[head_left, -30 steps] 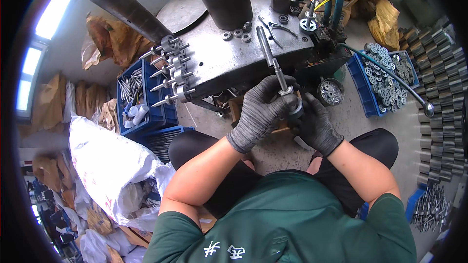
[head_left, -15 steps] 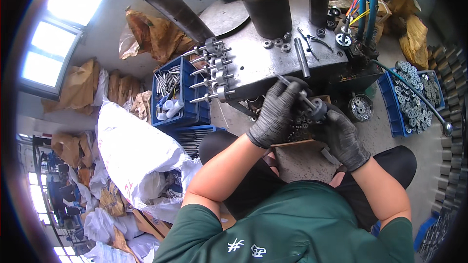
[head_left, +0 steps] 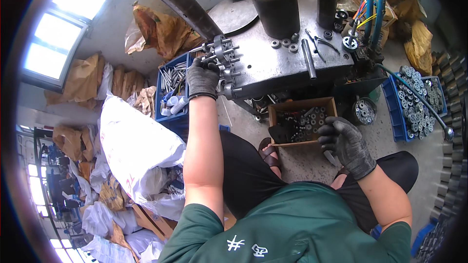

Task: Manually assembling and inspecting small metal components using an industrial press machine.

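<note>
Shafts (head_left: 230, 74) are reached by left hand (head_left: 203, 79), grip unclear; right hand (head_left: 347, 147) half-spread!
Metal rings (head_left: 308, 126) are held in cardboard box (head_left: 304, 103).

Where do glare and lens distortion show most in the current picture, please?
Head view: the window at upper left is washed out white; the metal table carries a bright sheen; the stacked metal cylinders curve along the right rim.

bright window (head_left: 51, 51), grey floor (head_left: 303, 164)
</note>
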Demonstrator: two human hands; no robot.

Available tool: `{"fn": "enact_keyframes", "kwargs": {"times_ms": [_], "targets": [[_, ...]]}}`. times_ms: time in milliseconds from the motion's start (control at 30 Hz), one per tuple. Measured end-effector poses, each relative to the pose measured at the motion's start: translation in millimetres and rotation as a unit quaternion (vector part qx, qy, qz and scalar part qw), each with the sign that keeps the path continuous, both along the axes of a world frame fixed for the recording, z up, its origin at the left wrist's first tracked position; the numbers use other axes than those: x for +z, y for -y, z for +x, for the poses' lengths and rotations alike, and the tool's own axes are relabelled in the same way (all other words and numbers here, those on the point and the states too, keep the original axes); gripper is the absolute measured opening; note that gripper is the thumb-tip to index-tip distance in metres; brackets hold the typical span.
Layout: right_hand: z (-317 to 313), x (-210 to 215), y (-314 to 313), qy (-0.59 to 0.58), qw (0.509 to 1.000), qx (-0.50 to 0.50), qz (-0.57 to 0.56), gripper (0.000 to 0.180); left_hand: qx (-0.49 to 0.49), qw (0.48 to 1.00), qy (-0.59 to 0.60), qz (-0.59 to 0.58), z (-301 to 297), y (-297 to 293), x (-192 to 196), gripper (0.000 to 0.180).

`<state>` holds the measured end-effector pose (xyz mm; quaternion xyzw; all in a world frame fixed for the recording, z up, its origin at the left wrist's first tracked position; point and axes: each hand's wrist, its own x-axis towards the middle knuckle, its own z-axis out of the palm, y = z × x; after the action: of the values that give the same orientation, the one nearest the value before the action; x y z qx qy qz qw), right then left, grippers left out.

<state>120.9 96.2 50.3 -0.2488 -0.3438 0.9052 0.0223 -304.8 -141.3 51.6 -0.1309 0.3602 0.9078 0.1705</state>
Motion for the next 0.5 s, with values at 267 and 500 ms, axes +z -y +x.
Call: {"fn": "enact_keyframes", "kwargs": {"times_ms": [267, 500], "targets": [[0.8, 5.3, 4.4, -0.01, 1.0, 0.001, 0.018, 0.038, 0.028, 1.0, 0.005, -0.002, -8.0, -4.4, -8.8, 0.017], [3.6, 5.1, 0.1, -0.002, 0.999, -0.004, 0.043, 0.037, 0.105, 0.993, 0.049, 0.001, 40.9, -16.5, 19.9, 0.012]]}}
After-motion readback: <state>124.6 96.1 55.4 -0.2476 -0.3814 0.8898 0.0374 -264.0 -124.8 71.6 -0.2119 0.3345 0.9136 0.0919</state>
